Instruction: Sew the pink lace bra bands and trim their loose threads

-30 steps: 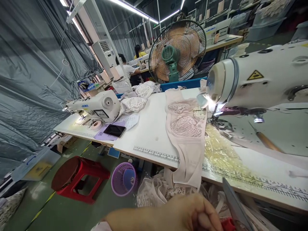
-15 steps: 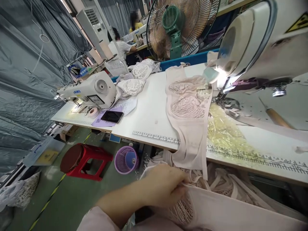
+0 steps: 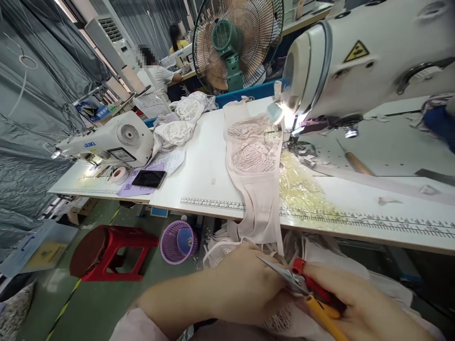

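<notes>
My left hand (image 3: 245, 282) is closed on a pale pink bra (image 3: 279, 321) with lace-patterned cups, low in front of the table edge. My right hand (image 3: 359, 298) grips scissors (image 3: 299, 267) with red and orange-yellow parts. Their silver blades point left and lie close over my left fingers; whether they touch the fabric I cannot tell. A second pale pink bra (image 3: 254, 158) lies on the table, its upper part beside the sewing machine's needle area and its lower band hanging over the front edge.
A large sewing machine (image 3: 341, 61) stands at right, with yellowish film (image 3: 302, 184) and a wooden-handled awl (image 3: 357, 163). Left are another machine (image 3: 106, 142), a phone (image 3: 149, 178) and white bras (image 3: 177, 132). A red stool (image 3: 117, 251) and purple basket (image 3: 178, 242) stand below. Two people sit behind.
My right hand has come into view from the right with the scissors, close to my left hand. My left hand still grips the bra. The camera view has turned right.
</notes>
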Motion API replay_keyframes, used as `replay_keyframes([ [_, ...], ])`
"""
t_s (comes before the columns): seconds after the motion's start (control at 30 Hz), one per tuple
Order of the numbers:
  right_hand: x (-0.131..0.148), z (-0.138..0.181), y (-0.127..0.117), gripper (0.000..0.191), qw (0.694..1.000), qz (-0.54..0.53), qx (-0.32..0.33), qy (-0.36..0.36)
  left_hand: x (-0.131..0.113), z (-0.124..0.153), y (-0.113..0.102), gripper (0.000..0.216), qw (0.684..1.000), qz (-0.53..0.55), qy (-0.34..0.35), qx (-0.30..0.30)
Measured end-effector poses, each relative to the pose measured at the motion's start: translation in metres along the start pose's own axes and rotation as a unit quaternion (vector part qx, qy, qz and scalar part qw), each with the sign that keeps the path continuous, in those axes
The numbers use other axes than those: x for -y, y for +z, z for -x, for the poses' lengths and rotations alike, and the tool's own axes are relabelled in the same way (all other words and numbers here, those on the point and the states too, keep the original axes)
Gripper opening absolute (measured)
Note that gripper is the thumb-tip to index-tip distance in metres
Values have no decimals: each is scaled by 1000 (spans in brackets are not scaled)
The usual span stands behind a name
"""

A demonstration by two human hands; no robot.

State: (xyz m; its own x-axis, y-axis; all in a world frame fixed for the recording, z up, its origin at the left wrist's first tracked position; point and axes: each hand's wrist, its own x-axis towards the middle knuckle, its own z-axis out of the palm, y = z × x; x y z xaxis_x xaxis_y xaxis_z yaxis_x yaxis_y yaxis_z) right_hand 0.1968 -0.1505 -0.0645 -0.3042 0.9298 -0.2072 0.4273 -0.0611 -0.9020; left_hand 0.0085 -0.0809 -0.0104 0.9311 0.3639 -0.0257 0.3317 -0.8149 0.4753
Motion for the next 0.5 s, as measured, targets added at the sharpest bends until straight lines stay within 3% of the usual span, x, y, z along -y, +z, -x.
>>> replay_keyframes([
  [0.13,12,-3,-2,37,998,-57,-17,-15,3,4,-2,17,999,-28,-40,18],
  [0.27,-5,3,2,37,995,-95,-26,-27,4,9,-4,18,996,-62,-53,30],
  [0.5,-24,11,11,34,988,-106,-108,-18,6,21,-6,24,989,-136,-37,-35],
])
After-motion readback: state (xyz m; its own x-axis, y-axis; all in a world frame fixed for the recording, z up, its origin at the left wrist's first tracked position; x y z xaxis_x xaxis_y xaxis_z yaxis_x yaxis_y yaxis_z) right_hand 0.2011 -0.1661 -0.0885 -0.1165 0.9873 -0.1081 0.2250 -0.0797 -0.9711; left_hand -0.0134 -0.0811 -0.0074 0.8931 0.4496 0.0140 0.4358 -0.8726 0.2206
